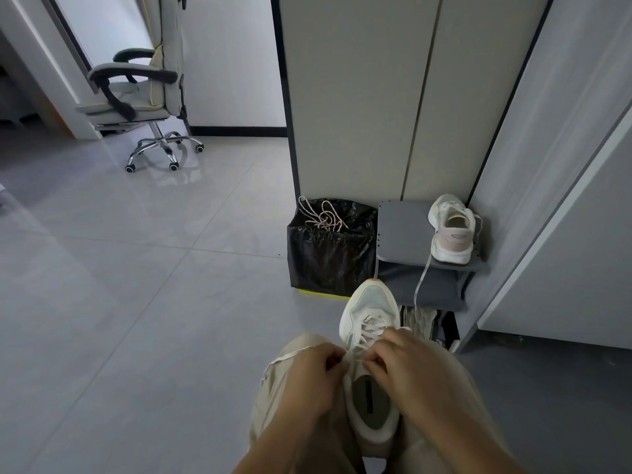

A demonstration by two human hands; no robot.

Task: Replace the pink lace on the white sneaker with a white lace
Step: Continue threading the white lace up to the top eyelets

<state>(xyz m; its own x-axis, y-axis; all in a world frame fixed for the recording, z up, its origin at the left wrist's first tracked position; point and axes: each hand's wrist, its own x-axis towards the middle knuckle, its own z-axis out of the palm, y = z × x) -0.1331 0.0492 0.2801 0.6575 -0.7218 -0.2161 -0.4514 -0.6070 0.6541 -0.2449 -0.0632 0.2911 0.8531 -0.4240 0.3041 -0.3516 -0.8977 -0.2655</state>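
Between the knees, the white sneaker [372,398] is being held with its toe pointing away while the white lace [371,331] is being worked through the upper eyelets. The left hand [307,381] and the right hand [407,367] are both being kept curled at the collar. Each is apparently pinching a run of lace between thumb and fingertips, though the exact contact is being hidden by the fingers. The lace is being judged flat, light and limp, so it is best being gripped close to its stiffer tip, where it can be steered into an eyelet. The shoe, judged light with a yielding upper, is being steadied at the collar. The pink lace [323,217] is being shown lying on the black bin bag [328,261], well apart.
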